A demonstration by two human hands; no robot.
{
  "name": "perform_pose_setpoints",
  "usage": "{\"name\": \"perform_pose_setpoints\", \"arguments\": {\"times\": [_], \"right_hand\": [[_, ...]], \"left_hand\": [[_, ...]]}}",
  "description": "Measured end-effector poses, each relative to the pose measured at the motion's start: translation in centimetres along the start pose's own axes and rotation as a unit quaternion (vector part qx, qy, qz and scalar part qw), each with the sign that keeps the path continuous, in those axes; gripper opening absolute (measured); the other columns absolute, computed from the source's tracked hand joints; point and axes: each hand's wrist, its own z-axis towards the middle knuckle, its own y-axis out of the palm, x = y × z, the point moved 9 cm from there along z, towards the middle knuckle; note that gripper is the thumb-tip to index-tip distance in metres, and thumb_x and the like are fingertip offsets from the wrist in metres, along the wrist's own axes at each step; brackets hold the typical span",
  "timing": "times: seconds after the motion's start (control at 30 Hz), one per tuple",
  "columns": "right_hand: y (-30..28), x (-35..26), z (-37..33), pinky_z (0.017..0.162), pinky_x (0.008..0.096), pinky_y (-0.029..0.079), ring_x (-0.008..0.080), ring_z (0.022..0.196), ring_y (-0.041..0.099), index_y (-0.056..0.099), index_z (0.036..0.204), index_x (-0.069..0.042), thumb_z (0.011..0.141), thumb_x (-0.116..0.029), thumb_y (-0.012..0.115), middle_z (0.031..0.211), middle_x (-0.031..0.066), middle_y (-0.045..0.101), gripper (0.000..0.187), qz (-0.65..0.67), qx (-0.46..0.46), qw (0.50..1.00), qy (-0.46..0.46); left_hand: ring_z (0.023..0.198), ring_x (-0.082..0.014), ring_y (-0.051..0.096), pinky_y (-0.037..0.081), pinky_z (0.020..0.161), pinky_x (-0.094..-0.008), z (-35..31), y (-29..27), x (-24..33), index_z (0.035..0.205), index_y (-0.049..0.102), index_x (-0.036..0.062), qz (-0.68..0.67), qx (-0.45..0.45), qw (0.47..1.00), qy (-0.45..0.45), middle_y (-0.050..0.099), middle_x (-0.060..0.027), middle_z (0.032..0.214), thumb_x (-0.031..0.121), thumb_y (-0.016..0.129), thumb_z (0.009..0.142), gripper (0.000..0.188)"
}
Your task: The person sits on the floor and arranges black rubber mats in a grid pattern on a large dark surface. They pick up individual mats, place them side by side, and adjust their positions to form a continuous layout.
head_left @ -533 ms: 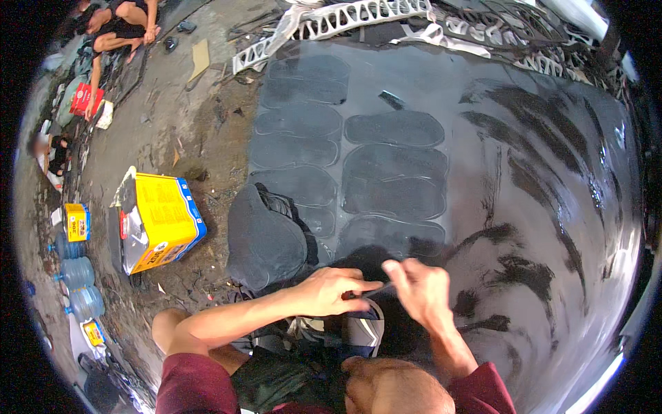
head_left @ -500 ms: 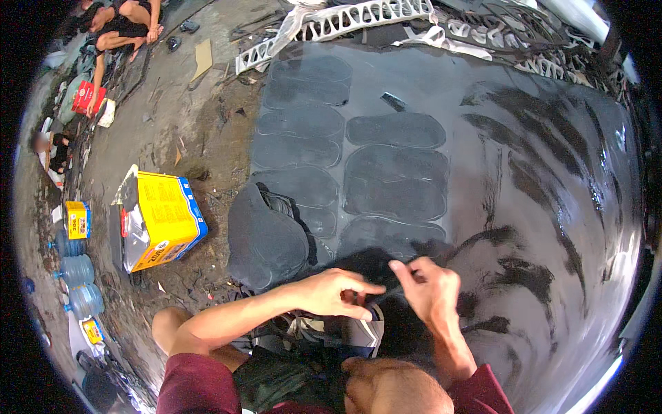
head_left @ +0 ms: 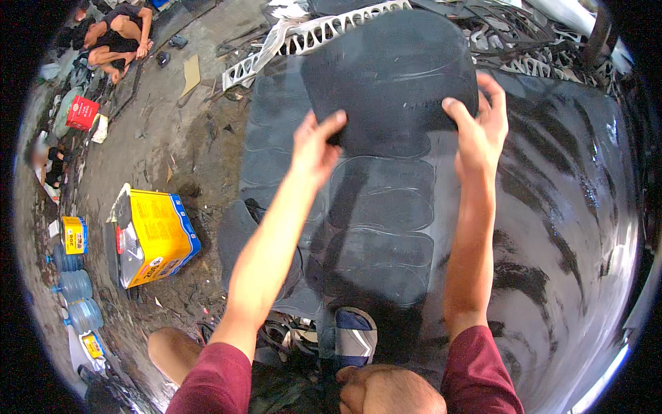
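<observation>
A dark grey rounded sole piece [head_left: 393, 76] is raised above the far part of a large dark sheet [head_left: 545, 228]. My left hand [head_left: 318, 146] pinches its lower left edge between thumb and fingers. At its right edge, my right hand [head_left: 481, 121] grips it with the thumb on the facing side and the fingers behind. Sole-shaped pieces [head_left: 379, 196] lie in rows on the sheet, close together. A stack of dark soles [head_left: 238, 238] sits at the sheet's left edge, partly hidden behind my left forearm.
A yellow and blue tin [head_left: 158, 238] stands on the dirty floor to the left. White cut-out scrap strips [head_left: 324, 38] and dark offcuts lie beyond the sheet. Water bottles [head_left: 83, 314] stand far left. Another person [head_left: 121, 34] crouches at the far left. My sandalled foot [head_left: 355, 338] is at the near edge.
Both hands have moved forward and up from near my lap, and now hold the sole piece over the far part of the sheet. My arms are stretched out.
</observation>
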Motion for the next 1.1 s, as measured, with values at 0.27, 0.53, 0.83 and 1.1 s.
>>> {"name": "perform_pose_setpoints", "arguments": {"times": [0.27,0.53,0.83,1.1], "right_hand": [[-4.7,18.8,8.5,0.104,0.0431,0.051,0.0384,0.122,0.067,0.062,0.135,-0.003,0.078,-0.008,0.078,0.127,0.0226,0.071,0.059,-0.375,0.02,0.926,-0.031],[-6.3,25.7,8.5,0.105,0.0448,0.052,0.0353,0.127,0.064,0.06,0.142,-0.014,0.08,-0.016,0.082,0.136,0.0167,0.068,0.066,-0.468,0.006,0.873,0.135],[-4.8,23.6,6.9,0.103,0.0487,0.047,0.0324,0.127,0.06,0.061,0.14,-0.021,0.081,-0.027,0.083,0.135,0.0126,0.066,0.063,-0.609,0.059,0.788,0.071],[10.7,34.2,4.3,0.129,0.0556,0.01,0.0302,0.16,0.018,0.045,0.156,-0.042,0.104,-0.064,0.036,0.171,-0.0004,0.029,0.057,-0.629,-0.418,0.645,-0.116]], "left_hand": [[0.088,-0.0189,0.072,0.057,0.081,-0.0381,14.5,-7.9,-0.5,0.13,0.072,0.0066,0.366,0.158,0.917,-0.023,0.077,-0.0115,0.108,0.004,0.088,0.076,0.057],[0.069,-0.0128,0.068,0.058,0.068,-0.0287,18.1,-13.6,-4.2,0.106,0.083,0.0077,0.538,0.225,0.812,0.024,0.078,-0.0057,0.09,0.008,0.09,0.075,0.032],[0.095,-0.0379,0.073,0.057,0.086,-0.0472,15.6,-8.9,-4.9,0.118,0.078,0.0105,0.722,0.136,0.647,0.203,0.075,-0.0144,0.111,0.02,0.079,0.087,0.032],[0.16,-0.0427,0.004,0.003,0.126,-0.0643,11.4,-8.3,-11.8,0.164,0.03,0.0122,0.802,0.088,0.589,0.054,0.02,-0.0095,0.174,0.051,0.037,0.108,0.068]]}}
